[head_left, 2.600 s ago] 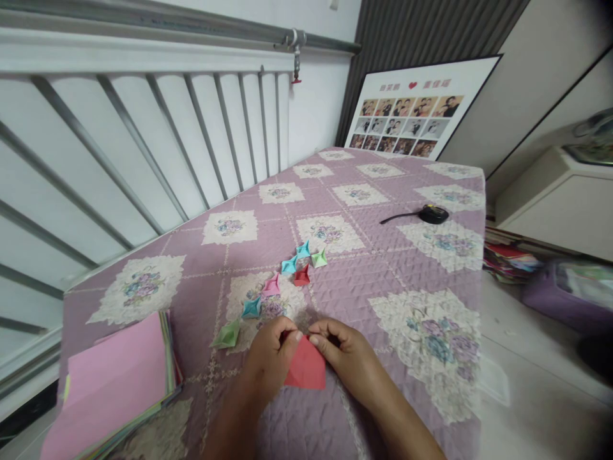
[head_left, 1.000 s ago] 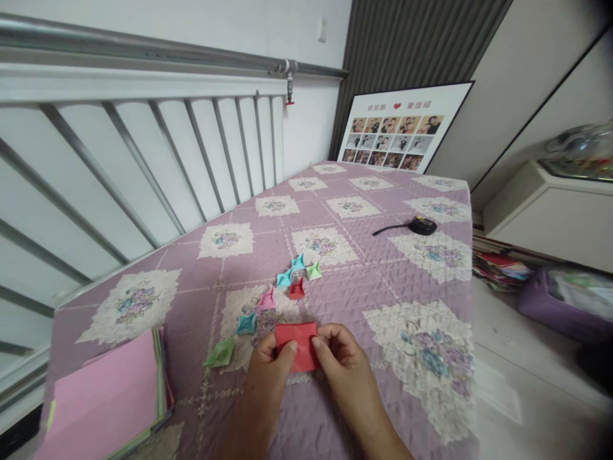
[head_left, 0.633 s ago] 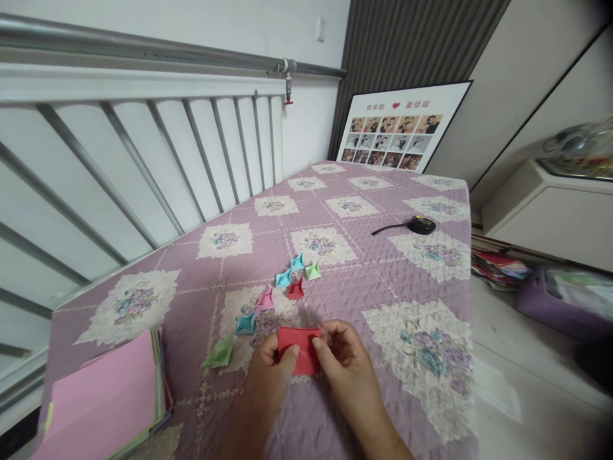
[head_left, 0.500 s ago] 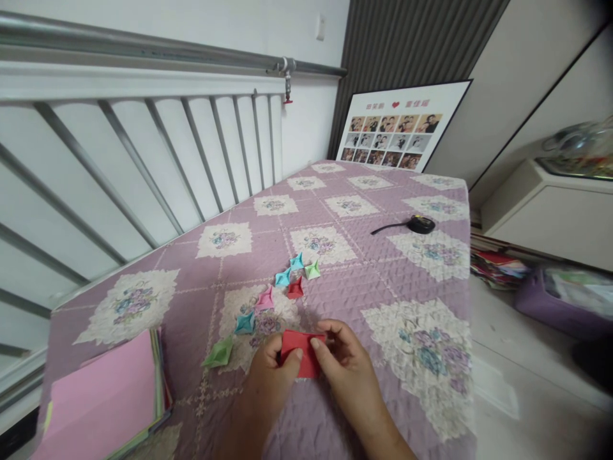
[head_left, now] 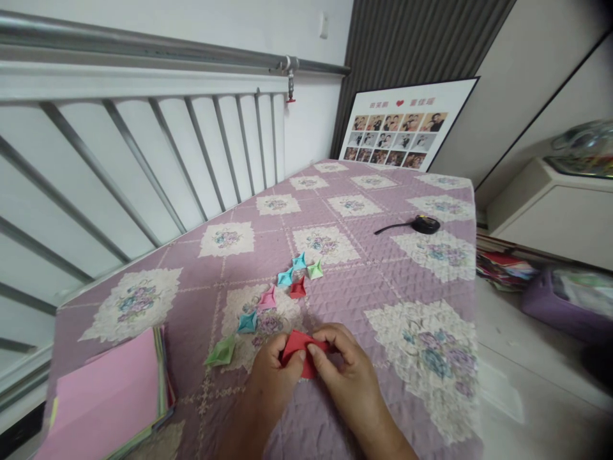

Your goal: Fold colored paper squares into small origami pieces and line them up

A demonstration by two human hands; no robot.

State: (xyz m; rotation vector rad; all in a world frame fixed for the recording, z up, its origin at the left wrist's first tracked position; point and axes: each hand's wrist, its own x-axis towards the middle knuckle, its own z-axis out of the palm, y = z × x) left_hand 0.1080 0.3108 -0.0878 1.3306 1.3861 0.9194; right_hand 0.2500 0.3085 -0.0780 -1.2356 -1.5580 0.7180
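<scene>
Red paper point(head_left: 295, 343) at the frame's lower centre is pinched by left hand point(head_left: 274, 374) and right hand point(head_left: 348, 369), probably to steady its folds.

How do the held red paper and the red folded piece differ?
The left hand and right hand hold the red paper; the red folded piece rests on the cloth. The red paper is partly covered; the red folded piece shows whole. Both are red and look folded.

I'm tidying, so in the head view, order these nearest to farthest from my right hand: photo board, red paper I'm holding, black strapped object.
1. Red paper: held in your right hand.
2. Black strapped object: ahead, rightward.
3. Photo board: farthest, at the back.
</scene>
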